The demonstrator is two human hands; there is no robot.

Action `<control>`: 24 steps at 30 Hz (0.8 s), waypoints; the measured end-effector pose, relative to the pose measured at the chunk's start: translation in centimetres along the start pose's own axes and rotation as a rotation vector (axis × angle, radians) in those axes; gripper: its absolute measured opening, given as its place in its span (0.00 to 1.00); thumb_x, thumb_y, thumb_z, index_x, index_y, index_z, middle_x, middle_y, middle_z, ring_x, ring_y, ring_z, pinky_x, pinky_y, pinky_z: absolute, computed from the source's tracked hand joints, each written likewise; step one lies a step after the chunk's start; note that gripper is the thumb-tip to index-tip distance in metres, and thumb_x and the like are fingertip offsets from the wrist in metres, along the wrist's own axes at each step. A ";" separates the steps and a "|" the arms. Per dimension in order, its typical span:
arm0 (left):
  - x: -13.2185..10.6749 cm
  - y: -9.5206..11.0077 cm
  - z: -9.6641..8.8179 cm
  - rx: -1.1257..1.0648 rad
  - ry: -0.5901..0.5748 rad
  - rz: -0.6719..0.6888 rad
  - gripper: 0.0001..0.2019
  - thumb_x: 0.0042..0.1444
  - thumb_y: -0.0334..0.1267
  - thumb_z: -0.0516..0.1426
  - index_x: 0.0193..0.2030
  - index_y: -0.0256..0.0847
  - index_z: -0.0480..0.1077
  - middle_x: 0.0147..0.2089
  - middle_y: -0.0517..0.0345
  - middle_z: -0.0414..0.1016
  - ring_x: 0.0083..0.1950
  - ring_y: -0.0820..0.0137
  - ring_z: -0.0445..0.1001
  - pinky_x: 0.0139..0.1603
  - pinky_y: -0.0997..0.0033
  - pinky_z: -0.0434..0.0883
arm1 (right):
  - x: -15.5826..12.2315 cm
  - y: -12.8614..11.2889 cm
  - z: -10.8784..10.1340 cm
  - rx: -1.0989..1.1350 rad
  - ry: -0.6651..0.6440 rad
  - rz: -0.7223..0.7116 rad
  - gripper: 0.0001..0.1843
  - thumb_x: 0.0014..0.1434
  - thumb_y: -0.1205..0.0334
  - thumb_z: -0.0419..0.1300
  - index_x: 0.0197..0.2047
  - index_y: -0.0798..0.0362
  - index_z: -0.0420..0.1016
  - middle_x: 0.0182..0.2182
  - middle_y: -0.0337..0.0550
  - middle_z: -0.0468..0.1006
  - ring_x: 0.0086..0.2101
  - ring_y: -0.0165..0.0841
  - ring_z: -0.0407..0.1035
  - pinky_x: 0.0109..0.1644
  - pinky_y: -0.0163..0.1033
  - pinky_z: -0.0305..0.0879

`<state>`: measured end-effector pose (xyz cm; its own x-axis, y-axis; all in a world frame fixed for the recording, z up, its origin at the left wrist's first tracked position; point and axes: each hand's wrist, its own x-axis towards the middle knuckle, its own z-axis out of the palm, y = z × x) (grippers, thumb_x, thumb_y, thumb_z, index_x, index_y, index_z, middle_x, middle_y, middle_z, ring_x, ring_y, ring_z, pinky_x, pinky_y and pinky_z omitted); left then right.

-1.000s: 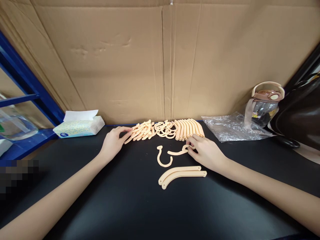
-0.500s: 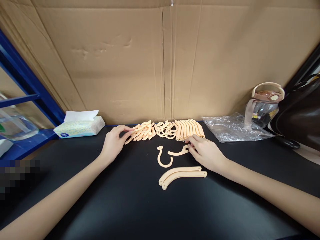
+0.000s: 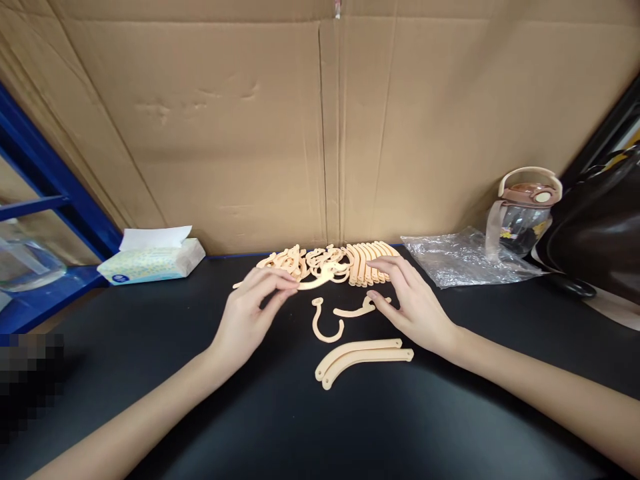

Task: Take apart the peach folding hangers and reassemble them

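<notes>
My left hand point(image 3: 249, 315) is raised a little over the black table point(image 3: 280, 413) and pinches a peach plastic piece point(image 3: 317, 279) by one end. My right hand point(image 3: 411, 303) rests on the table with fingers spread, its thumb by a flat wavy piece point(image 3: 354, 309). A hook-shaped piece point(image 3: 325, 326) lies between my hands. Two long curved arms point(image 3: 361, 354) lie side by side in front of it. A row of more peach pieces point(image 3: 350, 259) lines the back edge.
A tissue pack point(image 3: 153, 259) lies at the back left beside a blue frame point(image 3: 47, 200). A clear plastic bag point(image 3: 463, 259), a lidded bottle point(image 3: 523, 213) and a dark bag point(image 3: 600, 233) stand at the back right. Cardboard point(image 3: 320, 127) walls the back.
My left hand has lifted a peach piece out of the back row and drawn it toward the middle. My right hand has opened and let go of the wavy piece.
</notes>
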<state>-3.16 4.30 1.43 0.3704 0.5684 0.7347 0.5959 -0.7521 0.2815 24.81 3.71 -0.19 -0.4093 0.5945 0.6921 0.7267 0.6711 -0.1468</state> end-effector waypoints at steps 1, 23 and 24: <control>-0.2 0.5 0.1 0.002 -0.028 0.048 0.06 0.64 0.32 0.54 0.37 0.43 0.71 0.42 0.59 0.74 0.45 0.69 0.71 0.47 0.68 0.68 | 0.0 -0.1 -0.1 -0.008 0.009 -0.023 0.18 0.67 0.63 0.51 0.59 0.52 0.57 0.53 0.51 0.65 0.55 0.43 0.61 0.56 0.49 0.61; -1.3 3.0 0.7 0.004 -0.165 0.316 0.09 0.63 0.24 0.52 0.44 0.40 0.70 0.44 0.54 0.74 0.47 0.69 0.72 0.47 0.70 0.70 | -0.1 -1.0 -0.5 0.032 -0.149 -0.360 0.09 0.69 0.63 0.51 0.47 0.54 0.72 0.40 0.45 0.73 0.40 0.36 0.66 0.46 0.42 0.59; -1.3 2.9 0.8 0.008 -0.176 0.310 0.09 0.64 0.25 0.52 0.45 0.40 0.70 0.44 0.54 0.74 0.47 0.69 0.72 0.47 0.70 0.70 | -0.1 -1.0 -0.5 0.033 -0.157 -0.355 0.09 0.69 0.63 0.51 0.46 0.53 0.72 0.39 0.45 0.73 0.40 0.36 0.66 0.46 0.43 0.59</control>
<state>-1.38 1.68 0.83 0.6515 0.3624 0.6665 0.4407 -0.8959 0.0563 24.38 2.80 0.25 -0.7135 0.3814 0.5878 0.5076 0.8596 0.0584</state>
